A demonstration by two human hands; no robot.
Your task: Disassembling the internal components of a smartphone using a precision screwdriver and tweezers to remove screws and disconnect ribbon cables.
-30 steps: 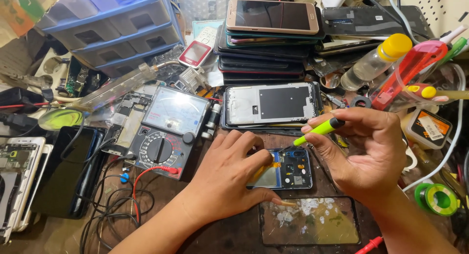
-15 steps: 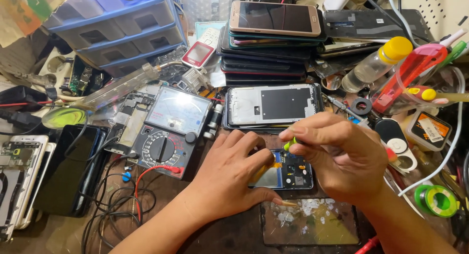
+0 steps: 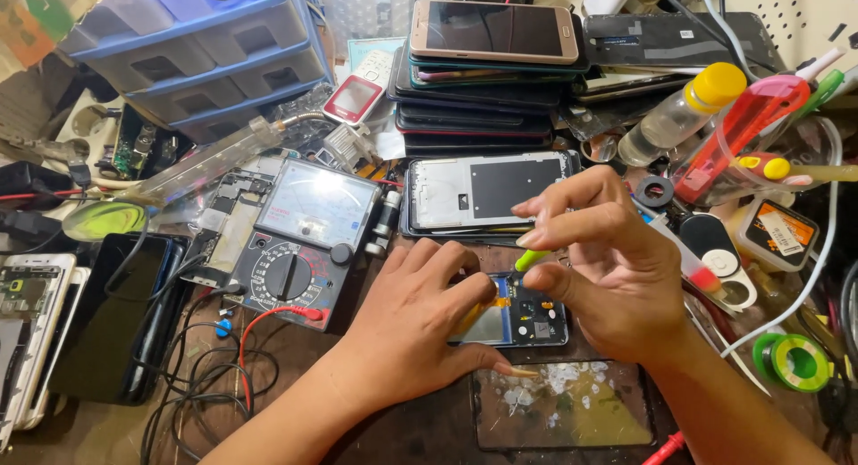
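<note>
head view: i took the opened phone point(image 3: 521, 315) at the middle of the bench as my landmark. my left hand point(image 3: 416, 335) lay flat over its left half, fingers pressing it down onto the table point(image 3: 80, 434), holding it steady rather than closed around it. my right hand point(image 3: 617, 273) hovered just above its right half, thumb and fingers pinched tight on a small tool with a yellow-green handle point(image 3: 531, 259), whose tip pointed down at the exposed board; the tip itself was hidden behind my fingers.

just below the phone lay a cracked glass panel point(image 3: 572, 411). to the left of the phone sat an analog multimeter point(image 3: 304, 241) with a red lead point(image 3: 268, 326) curling toward a tangle of black wires point(image 3: 192, 384). just behind the phone lay a bare phone frame point(image 3: 487, 192), and behind that rose a stack of phones point(image 3: 487, 67) with a gold one on top.

containers: far behind and left of the phone stood a blue drawer cabinet point(image 3: 201, 58); its drawers were shut and translucent, so i could not tell what they held. behind and right of the phone a clear bottle with a yellow cap point(image 3: 684, 112) lay tilted, holding a clear liquid. right of the phone, well apart, sat a green roll of wire point(image 3: 791, 362).
</note>
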